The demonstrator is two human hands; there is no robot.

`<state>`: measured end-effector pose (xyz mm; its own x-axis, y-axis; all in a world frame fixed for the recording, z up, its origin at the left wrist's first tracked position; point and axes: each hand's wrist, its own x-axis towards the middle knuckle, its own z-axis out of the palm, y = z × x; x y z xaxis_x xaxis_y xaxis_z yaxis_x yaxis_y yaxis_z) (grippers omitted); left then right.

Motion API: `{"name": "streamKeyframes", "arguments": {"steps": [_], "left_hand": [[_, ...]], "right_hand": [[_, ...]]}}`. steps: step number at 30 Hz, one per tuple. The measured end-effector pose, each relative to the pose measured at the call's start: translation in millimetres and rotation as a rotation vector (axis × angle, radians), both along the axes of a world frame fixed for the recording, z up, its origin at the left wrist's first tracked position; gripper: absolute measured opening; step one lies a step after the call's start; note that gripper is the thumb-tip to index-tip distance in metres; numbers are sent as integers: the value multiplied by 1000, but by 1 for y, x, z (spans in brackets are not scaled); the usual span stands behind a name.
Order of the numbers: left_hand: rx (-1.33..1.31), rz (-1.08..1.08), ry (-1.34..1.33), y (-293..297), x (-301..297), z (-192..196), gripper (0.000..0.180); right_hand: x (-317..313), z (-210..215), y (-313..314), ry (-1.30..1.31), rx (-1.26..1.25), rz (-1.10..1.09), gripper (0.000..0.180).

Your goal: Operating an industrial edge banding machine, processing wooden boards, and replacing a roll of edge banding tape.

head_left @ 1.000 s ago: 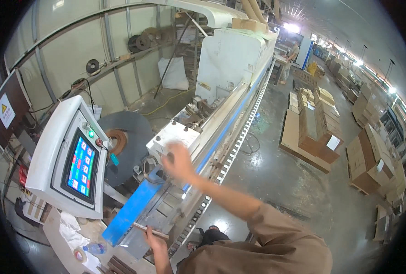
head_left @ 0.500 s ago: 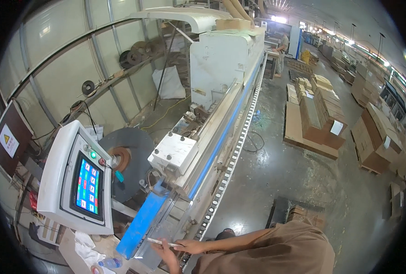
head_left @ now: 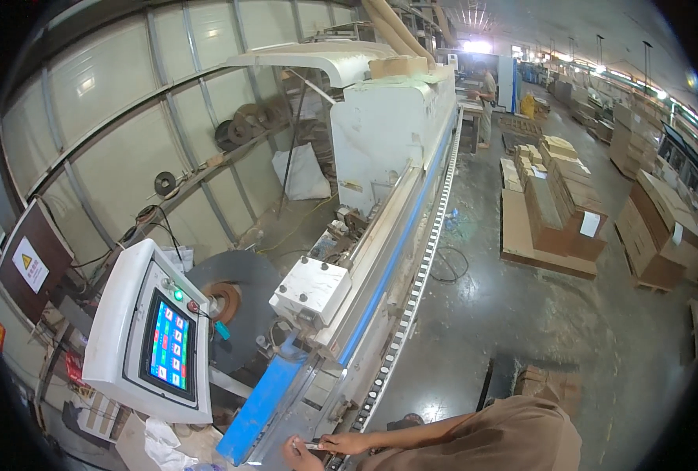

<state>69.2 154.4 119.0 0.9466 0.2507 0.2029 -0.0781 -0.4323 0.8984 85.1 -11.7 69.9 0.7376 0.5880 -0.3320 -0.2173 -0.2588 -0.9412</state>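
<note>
A narrow, pale strip (head_left: 312, 446) is held just right of the near end of the blue guard (head_left: 261, 410), over the grey metal bed. It looks thin and straight-edged, whitish along the part that shows; only a short middle stretch is visible, as fingers hide both ends, and its surface is too small to make out.

The strip's long axis runs roughly from left to right, across the length of the blue guard rather than along it. One end points toward the guard, the other away from it. The strip seems to lie close to level.

The left hand (head_left: 300, 455) is at the strip's guard-side end, its fingers curled; I cannot tell whether they are closed on it or only touching. The right hand (head_left: 346, 443) comes in from the side away from the guard, its fingers gripping the other end.

Left of the blue guard stands a white control panel (head_left: 151, 337) with a lit screen (head_left: 170, 347). Also left of the guard, a crumpled white cloth (head_left: 163, 446) lies on the desk (head_left: 131, 446). Beyond the guard's far end sits a white box (head_left: 311, 289).
</note>
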Motion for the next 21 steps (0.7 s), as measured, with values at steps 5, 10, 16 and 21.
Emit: {"name": "streamKeyframes", "arguments": {"steps": [5, 10, 16, 21], "left_hand": [[-42, -9, -1, -11, -4, 13, 23], [-155, -211, 88, 0, -2, 12, 18], [-352, -173, 132, 2, -5, -4, 20], [-248, -128, 135, 7, -7, -13, 25]], "right_hand": [[-6, 10, -4, -131, -72, -180, 68], [5, -1, -10, -72, -38, -111, 61], [5, -5, -18, -88, -6, 34, 58], [10, -19, -26, 11, 98, 117, 60]]}}
